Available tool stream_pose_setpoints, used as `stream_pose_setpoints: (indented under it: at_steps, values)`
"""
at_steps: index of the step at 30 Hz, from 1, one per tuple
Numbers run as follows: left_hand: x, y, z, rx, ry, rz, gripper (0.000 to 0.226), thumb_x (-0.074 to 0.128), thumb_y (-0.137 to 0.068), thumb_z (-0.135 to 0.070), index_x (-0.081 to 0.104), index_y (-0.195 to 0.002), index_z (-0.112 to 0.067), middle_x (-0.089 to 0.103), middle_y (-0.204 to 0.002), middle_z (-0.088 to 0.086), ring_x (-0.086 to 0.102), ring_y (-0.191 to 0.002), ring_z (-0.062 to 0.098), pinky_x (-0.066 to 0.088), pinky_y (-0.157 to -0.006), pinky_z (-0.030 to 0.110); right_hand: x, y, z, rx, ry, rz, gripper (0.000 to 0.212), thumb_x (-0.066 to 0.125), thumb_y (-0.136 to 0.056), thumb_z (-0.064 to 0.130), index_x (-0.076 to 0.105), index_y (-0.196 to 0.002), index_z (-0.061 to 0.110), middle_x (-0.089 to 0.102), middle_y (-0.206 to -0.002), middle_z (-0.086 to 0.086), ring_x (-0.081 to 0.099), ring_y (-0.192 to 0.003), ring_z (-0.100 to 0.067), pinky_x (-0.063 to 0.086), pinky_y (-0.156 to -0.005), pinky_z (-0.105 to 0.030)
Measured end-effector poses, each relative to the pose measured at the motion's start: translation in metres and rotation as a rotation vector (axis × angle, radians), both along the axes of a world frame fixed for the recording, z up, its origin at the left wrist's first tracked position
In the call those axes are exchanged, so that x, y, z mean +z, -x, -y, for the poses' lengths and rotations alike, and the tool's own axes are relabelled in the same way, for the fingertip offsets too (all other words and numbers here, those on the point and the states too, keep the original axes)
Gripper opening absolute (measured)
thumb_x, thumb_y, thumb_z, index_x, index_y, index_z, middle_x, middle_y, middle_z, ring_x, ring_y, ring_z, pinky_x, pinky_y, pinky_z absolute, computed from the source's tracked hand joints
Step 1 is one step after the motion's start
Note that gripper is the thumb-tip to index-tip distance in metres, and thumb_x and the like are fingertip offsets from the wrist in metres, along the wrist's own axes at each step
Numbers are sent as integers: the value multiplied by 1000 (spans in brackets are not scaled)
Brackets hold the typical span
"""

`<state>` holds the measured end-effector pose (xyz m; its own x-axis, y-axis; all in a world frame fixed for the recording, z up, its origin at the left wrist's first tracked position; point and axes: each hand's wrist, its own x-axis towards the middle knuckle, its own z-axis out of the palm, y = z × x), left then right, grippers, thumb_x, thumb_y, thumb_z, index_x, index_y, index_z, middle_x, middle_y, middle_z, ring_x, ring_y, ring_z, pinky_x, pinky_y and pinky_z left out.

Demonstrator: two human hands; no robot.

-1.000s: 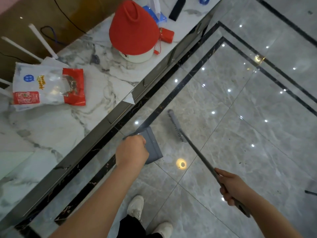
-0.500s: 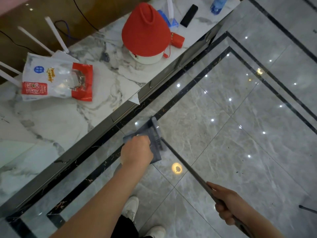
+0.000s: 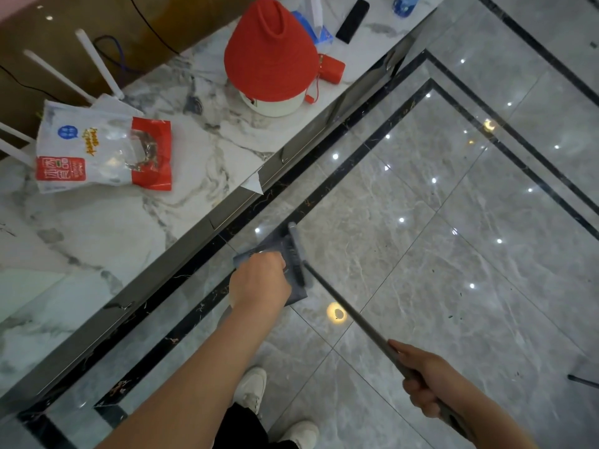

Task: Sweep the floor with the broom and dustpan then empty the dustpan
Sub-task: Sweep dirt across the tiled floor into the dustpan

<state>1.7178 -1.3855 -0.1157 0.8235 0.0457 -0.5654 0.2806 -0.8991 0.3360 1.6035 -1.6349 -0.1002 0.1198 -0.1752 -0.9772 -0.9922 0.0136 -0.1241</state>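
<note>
A grey dustpan sits low over the glossy grey tile floor, close to the black border strip. My left hand grips its handle from above and hides most of the pan. The grey broom head lies against the dustpan's open right edge. Its long dark handle runs down and to the right into my right hand, which is curled round it. Small dark specks dot the tiles to the right.
A marble counter with a metal edge runs along the left, carrying a red-and-white snack bag, a red-topped container and a black remote. My white shoes stand below. A dark rod tip shows at far right.
The broom head swept left across the tile and now lies against the dustpan's edge. The view has shifted slightly; my left hand keeps hold of the dustpan.
</note>
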Motion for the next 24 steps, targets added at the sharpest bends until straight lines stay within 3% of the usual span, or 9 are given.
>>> stream_pose_setpoints:
  at_steps: [5, 9, 13, 17, 24]
  values:
    - [-3, 0, 1, 7, -3, 9, 22, 55, -89, -5, 67, -101, -19, 68, -99, -1, 54, -77, 12, 39, -54, 22, -10, -8, -7, 65, 113, 66, 39, 36, -102, 15, 47, -138, 24, 36, -52, -5, 27, -31, -9, 23, -31, -13]
    - [-6, 1, 1, 31, 31, 14, 31, 54, -91, -7, 64, -115, -24, 67, -111, -4, 63, -96, 17, 43, -64, 25, -22, -6, -25, 10, 25, 23, 41, 33, -101, 12, 44, -139, 24, 34, -48, -1, 26, -31, -7, 23, -29, -13]
    - [-4, 1, 1, 47, 47, 29, 26, 55, -92, -11, 65, -115, -21, 68, -112, -1, 64, -101, 19, 45, -67, 26, -21, 3, -31, -61, -104, -14, 38, 34, -102, 17, 46, -137, 26, 31, -46, 2, 23, -32, -6, 20, -29, -12]
    - [-5, 6, 1, 25, 60, 21, 20, 57, -92, -14, 67, -108, -22, 69, -106, -2, 65, -94, 17, 44, -63, 26, -14, 10, -20, -186, -168, -27, 35, 34, -102, 20, 48, -135, 24, 29, -45, 3, 23, -29, -5, 20, -26, -11]
    - [-8, 14, 11, -5, 121, 18, 16, 60, -88, -12, 70, -97, -21, 67, -95, -7, 55, -78, 10, 44, -64, 26, -2, 19, 14, -197, -69, 18, 39, 33, -103, 21, 43, -139, 28, 31, -44, 3, 24, -29, -5, 22, -27, -11]
